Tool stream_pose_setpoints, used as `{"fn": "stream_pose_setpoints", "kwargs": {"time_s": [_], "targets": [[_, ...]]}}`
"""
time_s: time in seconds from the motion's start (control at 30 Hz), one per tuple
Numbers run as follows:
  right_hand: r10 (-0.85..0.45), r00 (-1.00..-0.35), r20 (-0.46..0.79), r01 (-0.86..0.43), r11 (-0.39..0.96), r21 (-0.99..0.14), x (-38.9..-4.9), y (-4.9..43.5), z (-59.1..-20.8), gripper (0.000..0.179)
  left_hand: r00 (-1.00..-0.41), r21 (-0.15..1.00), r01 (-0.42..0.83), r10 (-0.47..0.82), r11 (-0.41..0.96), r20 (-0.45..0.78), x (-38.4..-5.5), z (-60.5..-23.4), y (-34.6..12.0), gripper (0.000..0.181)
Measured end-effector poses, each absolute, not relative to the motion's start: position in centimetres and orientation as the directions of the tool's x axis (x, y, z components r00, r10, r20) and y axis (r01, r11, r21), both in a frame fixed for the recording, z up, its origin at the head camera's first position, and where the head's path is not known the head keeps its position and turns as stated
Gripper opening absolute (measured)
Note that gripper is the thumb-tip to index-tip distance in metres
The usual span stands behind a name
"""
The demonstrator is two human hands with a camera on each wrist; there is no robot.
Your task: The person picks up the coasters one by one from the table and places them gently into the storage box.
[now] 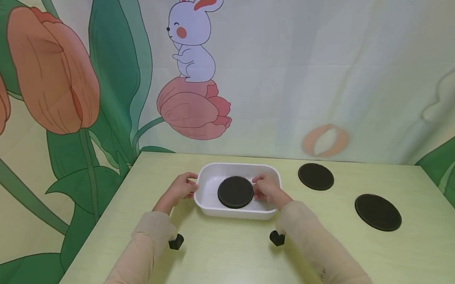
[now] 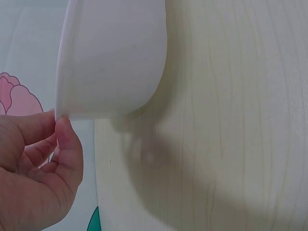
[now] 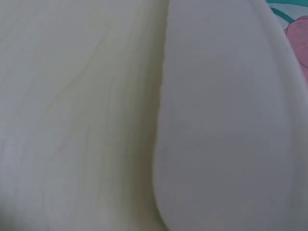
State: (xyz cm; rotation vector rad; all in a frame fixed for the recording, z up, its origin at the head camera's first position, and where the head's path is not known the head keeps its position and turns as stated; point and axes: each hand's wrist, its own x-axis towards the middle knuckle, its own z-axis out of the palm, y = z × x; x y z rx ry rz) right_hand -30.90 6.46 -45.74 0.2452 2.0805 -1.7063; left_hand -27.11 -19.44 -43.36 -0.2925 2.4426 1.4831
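Note:
A white rectangular tray [image 1: 228, 213] with rounded corners stands on the table. My left hand [image 1: 182, 186] pinches its left rim between thumb and fingers, as the left wrist view shows on the tray's end wall [image 2: 115, 57]. Within the tray is a black round disc [image 1: 235, 192], its face up. My right hand [image 1: 267, 189] reaches over the right rim with bent fingers at the disc's right edge and appears to grip it there; the fingertips are partly hidden. In the right wrist view the tray's outer wall [image 3: 226, 120] blocks that hand from sight.
Two more black discs lie flat on the table to the right, one near the back [image 1: 316, 176] and one closer [image 1: 378, 212]. Behind the table [image 1: 223, 259] hangs a curtain [image 1: 267, 76] printed with tulips and a rabbit. A small black wrist device shows under each sleeve.

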Motion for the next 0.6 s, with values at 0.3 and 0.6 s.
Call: {"fn": "stream_pose_setpoints", "kwargs": {"time_s": [0.3, 0.6], "targets": [[-0.195, -0.918, -0.346, 0.294, 0.252, -0.922, -30.6, 8.4, -41.9, 0.030, -0.937, 0.827, -0.326, -0.041, 0.457, -0.346, -27.1, -43.3, -19.4, 0.039], [-0.180, -0.920, -0.349, 0.298, 0.259, -0.919, -32.2, 11.7, -41.0, 0.035, -0.936, 0.824, -0.329, -0.046, 0.462, -0.349, -27.1, -43.1, -19.2, 0.039]]}}
